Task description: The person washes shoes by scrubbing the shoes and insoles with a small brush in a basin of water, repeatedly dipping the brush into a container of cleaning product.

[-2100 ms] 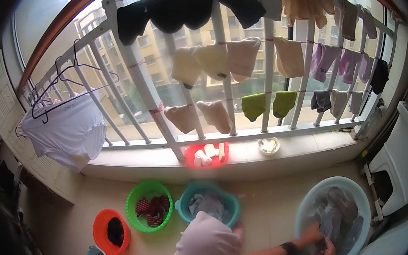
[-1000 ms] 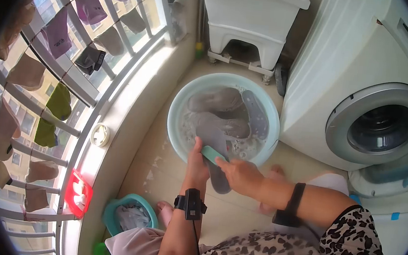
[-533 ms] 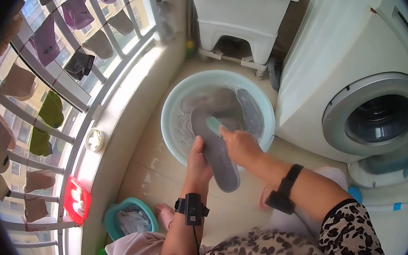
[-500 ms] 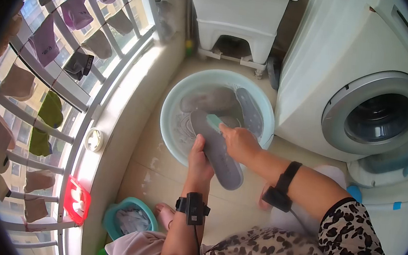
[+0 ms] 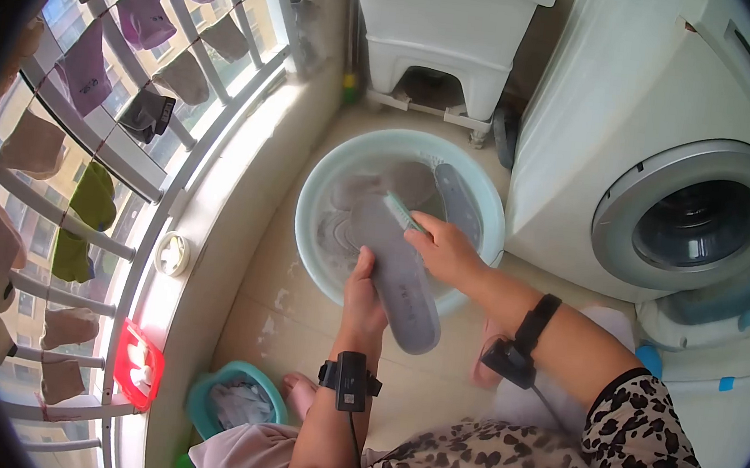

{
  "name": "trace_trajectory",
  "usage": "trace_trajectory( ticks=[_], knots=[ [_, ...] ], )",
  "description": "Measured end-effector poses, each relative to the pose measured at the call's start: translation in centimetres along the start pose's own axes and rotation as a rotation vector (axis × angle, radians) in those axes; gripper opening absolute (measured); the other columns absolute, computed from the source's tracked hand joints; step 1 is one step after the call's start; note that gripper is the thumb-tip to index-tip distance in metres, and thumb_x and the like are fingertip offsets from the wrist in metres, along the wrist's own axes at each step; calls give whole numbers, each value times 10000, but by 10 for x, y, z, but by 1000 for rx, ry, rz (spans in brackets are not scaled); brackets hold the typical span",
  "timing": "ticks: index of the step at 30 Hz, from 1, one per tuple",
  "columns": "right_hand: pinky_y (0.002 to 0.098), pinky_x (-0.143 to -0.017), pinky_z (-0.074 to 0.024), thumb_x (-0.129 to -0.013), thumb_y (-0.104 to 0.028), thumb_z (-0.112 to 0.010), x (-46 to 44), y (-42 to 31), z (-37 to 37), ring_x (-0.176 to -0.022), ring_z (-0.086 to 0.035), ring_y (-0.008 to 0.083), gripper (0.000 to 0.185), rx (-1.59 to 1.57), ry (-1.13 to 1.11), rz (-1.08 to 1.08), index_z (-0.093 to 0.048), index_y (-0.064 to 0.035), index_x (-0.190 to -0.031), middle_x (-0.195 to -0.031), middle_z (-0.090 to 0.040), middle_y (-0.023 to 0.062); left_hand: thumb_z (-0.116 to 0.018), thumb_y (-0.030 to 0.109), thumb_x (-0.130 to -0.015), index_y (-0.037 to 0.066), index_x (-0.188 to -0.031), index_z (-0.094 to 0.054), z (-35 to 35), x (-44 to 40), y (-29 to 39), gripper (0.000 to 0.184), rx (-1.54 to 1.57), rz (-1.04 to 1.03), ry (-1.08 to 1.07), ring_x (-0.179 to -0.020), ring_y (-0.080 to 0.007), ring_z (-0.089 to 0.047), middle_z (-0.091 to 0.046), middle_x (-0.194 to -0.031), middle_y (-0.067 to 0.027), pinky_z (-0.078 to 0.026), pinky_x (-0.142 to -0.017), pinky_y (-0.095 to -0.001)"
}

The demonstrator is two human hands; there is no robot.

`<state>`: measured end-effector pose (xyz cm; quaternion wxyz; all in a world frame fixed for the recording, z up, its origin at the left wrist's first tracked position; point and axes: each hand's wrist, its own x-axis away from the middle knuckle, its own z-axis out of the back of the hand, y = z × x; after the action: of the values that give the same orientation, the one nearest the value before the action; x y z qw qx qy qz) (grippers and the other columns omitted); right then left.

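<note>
A grey shoe insole (image 5: 406,302) slants over the near part of a pale blue basin (image 5: 306,218). My left hand (image 5: 365,294) is closed around its left edge, thumb on the upper face. In my right hand (image 5: 447,252) is a small green scrubbing brush (image 5: 403,210), which lies against the upper part of the insole; its bristles are hard to see. Cloudy water (image 5: 330,234) fills the basin. Another grey insole (image 5: 458,201) leans at the basin's right side, and a submerged greyish shape (image 5: 412,182) shows at the back.
A front-loading washing machine (image 5: 637,88) stands to the right, a white plastic stand (image 5: 439,33) behind the basin. Near my feet sits a teal tub (image 5: 201,402) with wet cloth. On the left ledge are a red basket (image 5: 128,382) and a round dish (image 5: 172,255); socks (image 5: 84,71) hang along the railing.
The brush has turned from lying flatter to standing more on edge. The insole's near end has shifted slightly left and down, still in my left hand.
</note>
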<state>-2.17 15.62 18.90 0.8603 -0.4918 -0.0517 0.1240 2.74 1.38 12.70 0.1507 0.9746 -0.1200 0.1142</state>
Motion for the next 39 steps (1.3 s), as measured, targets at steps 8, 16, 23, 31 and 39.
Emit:
trace_trajectory(
  ticks=[8,16,23,31,39],
  knots=[
    [479,-677,-479,-887,-167,-504,53,-8,-17,-771,-613,436,395,184,-267,78,-437,16,-1231,-807,-621,254,-370,479,-968,23,-1267,-440,3,-3,16,549,53,3,-82,-1014,-333,-586,-570,-1172,-174,-496,-868,-452],
    [506,-593,-484,-900,-172,-484,3,12,-8,-709,-642,386,321,605,-109,114,-466,-20,-1182,-707,-631,205,-355,561,-942,13,-1272,-431,5,-10,-12,645,-20,90,-68,-1033,-316,-582,-555,-1212,-183,-483,-893,-436],
    [482,-598,-506,-853,-129,-510,41,-2,-31,-704,-650,377,316,640,-299,156,-466,12,-1132,-719,-636,215,-319,624,-919,66,-1333,-375,-3,8,5,697,-43,106,-16,-1052,-376,-561,-532,-1240,-206,-465,-910,-499],
    [464,-598,-512,-819,-115,-514,57,-9,-37,-689,-655,379,506,642,-446,178,-397,49,-1284,-765,-642,248,-267,685,-893,66,-1335,-377,34,-3,9,769,-105,123,-11,-1079,-387,-548,-511,-1259,-248,-464,-921,-460],
    [486,-599,-506,-865,-152,-509,42,-6,-31,-708,-654,384,457,618,-403,78,-397,35,-1267,-748,-641,234,-327,589,-940,59,-1269,-470,25,-4,-3,640,-182,91,19,-963,-265,-601,-578,-1176,-141,-508,-851,-423]
  ],
)
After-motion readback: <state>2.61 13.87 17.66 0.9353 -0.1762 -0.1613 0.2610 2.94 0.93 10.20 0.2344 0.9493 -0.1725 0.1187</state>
